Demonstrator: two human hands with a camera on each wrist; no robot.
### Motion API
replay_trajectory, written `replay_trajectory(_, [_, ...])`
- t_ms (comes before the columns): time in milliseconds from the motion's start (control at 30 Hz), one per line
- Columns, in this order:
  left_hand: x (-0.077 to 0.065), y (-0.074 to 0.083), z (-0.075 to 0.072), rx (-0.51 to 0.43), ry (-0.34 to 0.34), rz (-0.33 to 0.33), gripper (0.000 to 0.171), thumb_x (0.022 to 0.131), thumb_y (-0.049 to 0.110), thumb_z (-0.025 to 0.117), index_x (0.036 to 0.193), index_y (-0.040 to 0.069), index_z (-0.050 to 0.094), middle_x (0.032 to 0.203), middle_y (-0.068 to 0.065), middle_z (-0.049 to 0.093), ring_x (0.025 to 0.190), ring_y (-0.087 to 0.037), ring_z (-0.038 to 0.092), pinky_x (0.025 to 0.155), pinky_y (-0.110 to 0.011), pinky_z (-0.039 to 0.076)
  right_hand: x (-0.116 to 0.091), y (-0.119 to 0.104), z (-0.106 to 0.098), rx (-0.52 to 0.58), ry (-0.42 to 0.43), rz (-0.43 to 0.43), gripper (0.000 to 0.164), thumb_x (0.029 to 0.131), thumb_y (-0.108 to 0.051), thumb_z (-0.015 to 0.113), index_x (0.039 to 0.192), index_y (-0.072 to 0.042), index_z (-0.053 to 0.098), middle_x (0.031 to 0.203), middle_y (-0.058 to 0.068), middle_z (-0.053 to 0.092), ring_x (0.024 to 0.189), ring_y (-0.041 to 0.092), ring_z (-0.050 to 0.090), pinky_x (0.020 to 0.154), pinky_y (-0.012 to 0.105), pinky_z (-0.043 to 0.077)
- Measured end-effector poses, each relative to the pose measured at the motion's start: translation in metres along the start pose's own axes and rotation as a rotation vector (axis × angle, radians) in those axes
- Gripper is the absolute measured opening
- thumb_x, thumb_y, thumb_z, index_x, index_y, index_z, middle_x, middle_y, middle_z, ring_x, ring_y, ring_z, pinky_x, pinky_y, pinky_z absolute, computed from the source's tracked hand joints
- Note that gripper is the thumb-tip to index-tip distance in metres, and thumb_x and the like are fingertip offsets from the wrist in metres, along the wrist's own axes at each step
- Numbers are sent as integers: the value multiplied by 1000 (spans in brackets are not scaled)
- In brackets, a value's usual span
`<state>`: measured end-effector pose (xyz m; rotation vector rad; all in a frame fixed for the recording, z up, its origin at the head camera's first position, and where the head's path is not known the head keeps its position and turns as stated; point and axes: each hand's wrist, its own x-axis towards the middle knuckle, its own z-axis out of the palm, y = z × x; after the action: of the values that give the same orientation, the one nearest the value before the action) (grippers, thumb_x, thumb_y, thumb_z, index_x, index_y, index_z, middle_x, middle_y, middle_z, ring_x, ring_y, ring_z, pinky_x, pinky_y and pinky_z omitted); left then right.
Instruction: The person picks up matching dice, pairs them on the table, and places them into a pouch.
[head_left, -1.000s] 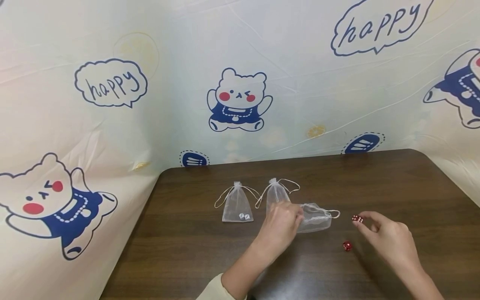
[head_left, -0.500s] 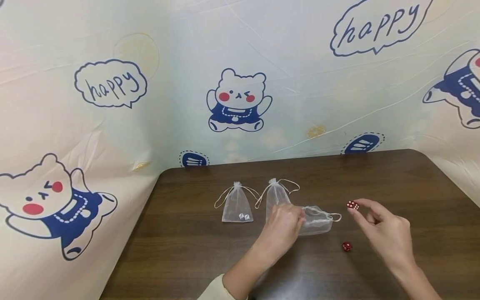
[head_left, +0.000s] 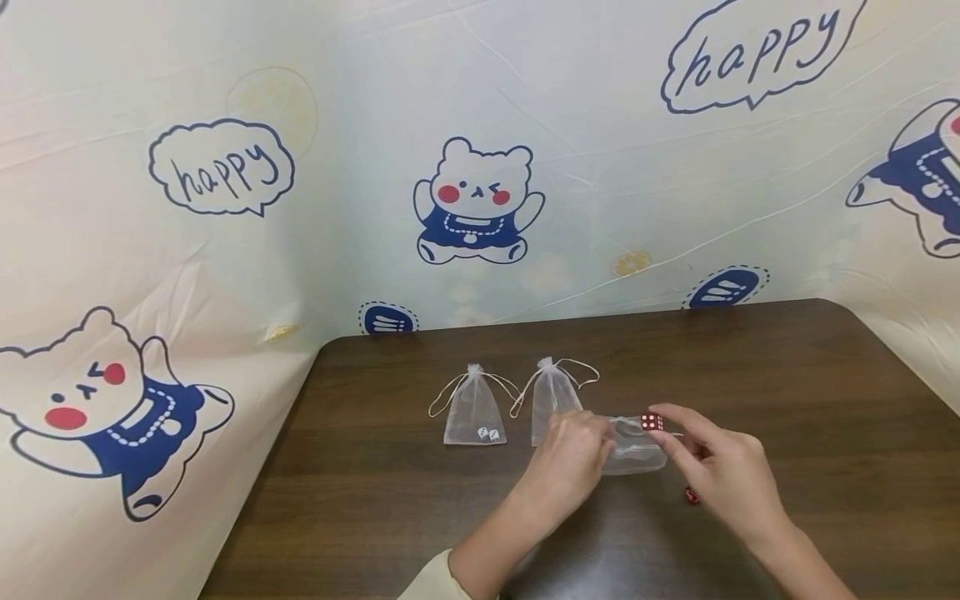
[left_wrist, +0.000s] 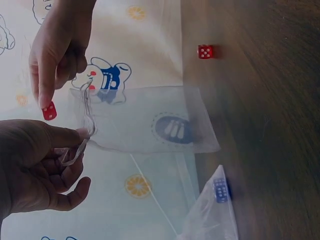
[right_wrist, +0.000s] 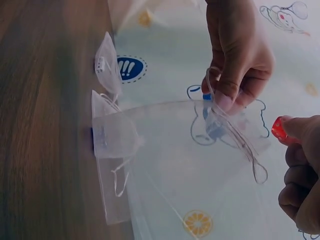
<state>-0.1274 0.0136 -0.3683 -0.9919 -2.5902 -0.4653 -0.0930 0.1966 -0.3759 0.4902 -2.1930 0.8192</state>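
Note:
My left hand (head_left: 566, 454) pinches the rim of a sheer white drawstring bag (head_left: 637, 458). In the left wrist view the bag (left_wrist: 150, 120) hangs above the table, its cord at the mouth end. Between thumb and fingertips my right hand (head_left: 723, 471) pinches a red die (head_left: 651, 422) with white dots. That die (right_wrist: 279, 129) is close to the bag's mouth, outside it. A second red die (head_left: 691, 496) lies on the table, partly covered by the right hand in the head view; the left wrist view shows this loose die (left_wrist: 205, 51) fully.
A tied bag (head_left: 475, 408) with two white dice (head_left: 488, 434) lies on the brown table (head_left: 360, 500). Beside it lies another tied bag (head_left: 553, 387), partly behind the left hand; a blue die (left_wrist: 221, 190) shows inside. Printed cloth (head_left: 337, 208) hangs behind the table.
The right hand has carried its red die left, from beyond the bag's cord to the bag's mouth. My left hand stays nearly in place, still pinching the bag.

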Motion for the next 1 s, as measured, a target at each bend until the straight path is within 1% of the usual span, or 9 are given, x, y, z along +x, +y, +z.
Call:
replay_trajectory(233, [-1,1,-1,6,14,2,6,78,17,72,81,14,68,76,6,64,73,-8,57,71,-22,40,0,-3,3,6,-3,-12,41,86,-47,55,101,-10,67,53,-20,33,39,-10,25,39,13,24])
replay_trajectory(433, [0,-1,-4,8,58,-4,4,78,15,71,81,14,68,77,7,64,75,-10,58,72,-23,39,2,-1,-3,-50,15,43,50,85,-55,48,103,-13,68,55,-18,32,44,-4,25,41,14,22])
replay_trajectory(533, [1,-2,-6,-4,79,-8,4,79,14,71,82,13,69,79,6,65,76,-10,58,71,-23,39,1,2,-6,-62,21,59,52,84,-57,48,103,-12,68,55,-18,32,44,-3,25,41,14,22])
replay_trajectory(567, [2,-3,-7,-9,84,-9,4,79,14,71,82,13,69,79,6,65,76,-10,58,71,-23,39,0,3,-7,-61,23,59,51,84,-56,49,102,-12,68,55,-17,32,44,-3,26,41,14,22])
replay_trajectory(633, [2,-4,-7,-19,93,-12,4,78,13,71,82,13,69,79,6,66,77,-11,59,70,-23,39,-2,7,-8,-58,21,68,42,84,-48,58,101,-11,68,55,-17,32,44,-3,26,41,14,22])
replay_trajectory(700, [3,-5,-7,-25,104,-10,4,78,13,71,82,13,69,79,5,66,76,-11,59,71,-23,39,-5,10,-9,-62,9,85,32,81,-36,69,101,-11,68,55,-18,32,44,-2,25,41,14,21])
replay_trajectory(800, [3,-5,-8,-28,115,-6,4,78,14,72,81,13,69,78,6,66,76,-10,58,71,-22,40,-10,16,-8,-70,-11,111,30,75,-21,77,100,-10,68,54,-18,31,43,-2,25,40,14,21])
replay_trajectory(933, [3,-5,-8,-27,122,-1,4,78,13,71,81,13,69,77,6,66,75,-10,58,71,-22,40,-17,24,-6,-96,-30,134,29,79,-31,72,100,-12,68,54,-18,30,43,-4,23,40,15,20])
replay_trajectory(1000, [3,-5,-8,-27,121,-2,4,78,13,71,81,12,69,77,5,66,75,-11,59,70,-23,40,-21,29,-5,-108,-39,141,29,79,-32,72,100,-13,67,54,-18,30,43,-4,22,40,15,20])
